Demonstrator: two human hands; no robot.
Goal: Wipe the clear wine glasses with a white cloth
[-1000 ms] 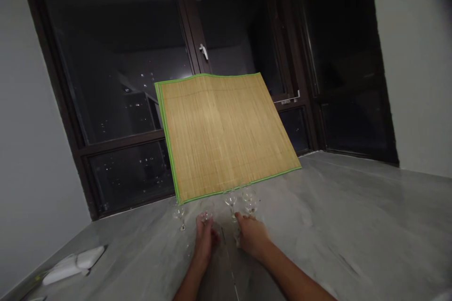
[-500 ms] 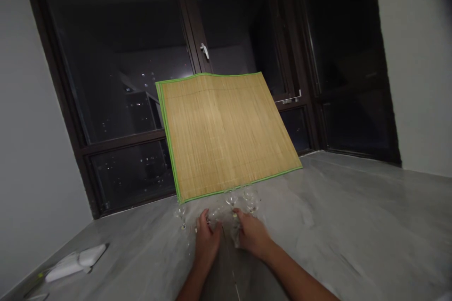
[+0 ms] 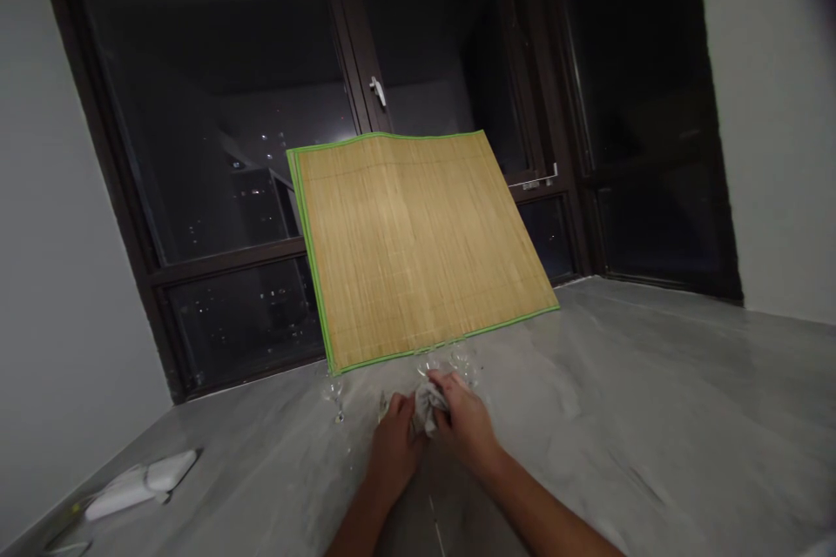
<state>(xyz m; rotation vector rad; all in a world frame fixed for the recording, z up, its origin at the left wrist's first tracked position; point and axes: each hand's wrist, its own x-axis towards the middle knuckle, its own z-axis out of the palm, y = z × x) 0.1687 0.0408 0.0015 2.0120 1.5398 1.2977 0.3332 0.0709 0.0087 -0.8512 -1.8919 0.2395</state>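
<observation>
The right hand point(image 3: 467, 419) grasps a crumpled pale cloth point(image 3: 429, 406), its thumb and forefinger pinching it from the side. The left hand point(image 3: 395, 444) meets the cloth from the other side with its fingers bent; a clear sliver shows at its outer edge, but I cannot tell what it grips. The cloth sits between the two hands, over a grey marbled ledge point(image 3: 627, 400). Just past the right fingertips are a clear glass point(image 3: 428, 363), partly hidden, and, beside it to the right, another clear glass point(image 3: 463, 363). To the left of the left hand, apart from it, stands a stemmed glass point(image 3: 333, 389). Behind the glassware, a tan slatted mat point(image 3: 418, 252) with green edging leans upright against a dark-framed window point(image 3: 209, 61), below a white handle point(image 3: 378, 92). Far left on the ledge lies a white bundle point(image 3: 140, 486) with a band around it.
</observation>
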